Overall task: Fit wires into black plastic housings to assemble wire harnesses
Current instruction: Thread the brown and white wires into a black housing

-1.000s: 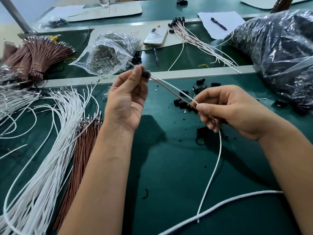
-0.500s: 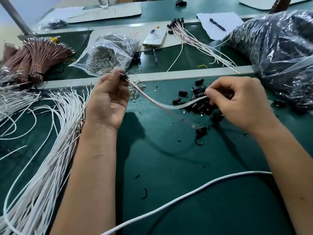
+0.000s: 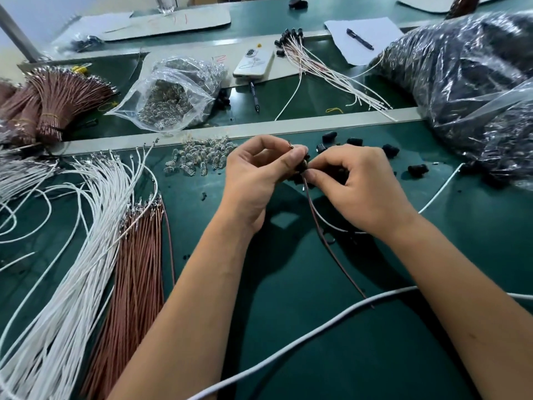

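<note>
Both hands have come together since half a second ago, when they were pulled apart. Your left hand [image 3: 259, 180] pinches a black housing [image 3: 302, 168], just over the green bench [image 3: 317, 327]. Your right hand [image 3: 357, 186] pinches the brown wire [image 3: 331, 243] right beside it. You're fitting it in. Next, push gently till it stops.

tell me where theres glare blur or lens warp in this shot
Head view: glare streaks the big plastic bag at right; the fingertips and brown wire are slightly motion-blurred; wide-angle warp bows the metal rail; both forearms cast soft shadows on the green mat.
</note>
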A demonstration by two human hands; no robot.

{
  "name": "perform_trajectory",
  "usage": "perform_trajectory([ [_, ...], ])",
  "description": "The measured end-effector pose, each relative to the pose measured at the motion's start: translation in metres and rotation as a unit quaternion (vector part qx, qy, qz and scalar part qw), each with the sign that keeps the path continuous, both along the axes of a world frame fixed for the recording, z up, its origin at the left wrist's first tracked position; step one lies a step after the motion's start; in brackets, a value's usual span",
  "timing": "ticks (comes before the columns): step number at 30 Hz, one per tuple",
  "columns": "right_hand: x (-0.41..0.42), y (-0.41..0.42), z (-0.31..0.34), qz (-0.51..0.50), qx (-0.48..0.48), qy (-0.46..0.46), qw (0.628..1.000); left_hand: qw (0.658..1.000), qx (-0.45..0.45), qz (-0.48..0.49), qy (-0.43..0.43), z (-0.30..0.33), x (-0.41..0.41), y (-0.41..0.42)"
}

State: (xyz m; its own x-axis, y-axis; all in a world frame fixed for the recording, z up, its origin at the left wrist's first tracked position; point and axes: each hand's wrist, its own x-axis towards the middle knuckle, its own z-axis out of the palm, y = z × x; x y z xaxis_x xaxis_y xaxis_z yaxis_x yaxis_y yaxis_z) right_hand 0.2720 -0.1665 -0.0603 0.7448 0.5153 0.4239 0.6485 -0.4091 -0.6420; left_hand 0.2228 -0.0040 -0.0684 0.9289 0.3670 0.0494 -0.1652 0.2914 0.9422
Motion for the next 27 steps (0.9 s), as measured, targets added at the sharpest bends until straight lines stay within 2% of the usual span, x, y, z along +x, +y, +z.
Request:
perform_trajectory([
  [8, -0.006, 0.009, 0.005, -0.018, -0.005, 0.019, 1.000, 0.999, -0.046, 0.006, -0.014, 0.000, -0.001, -0.002],
  [13, -0.007, 0.003, 0.004, 0.000, -0.010, 0.005, 1.000, 0.997, -0.054, -0.023, -0.043, -0.001, -0.008, -0.001],
  [21, -0.009, 0.002, -0.004, 0.026, 0.031, -0.043, 0.998, 0.998, 0.006, -0.019, -0.058, 0.002, -0.012, 0.004],
  [27, -0.009, 0.003, -0.004, 0.043, 0.045, -0.043, 0.997, 0.994, 0.056, -0.023, -0.092, 0.007, -0.014, 0.005],
])
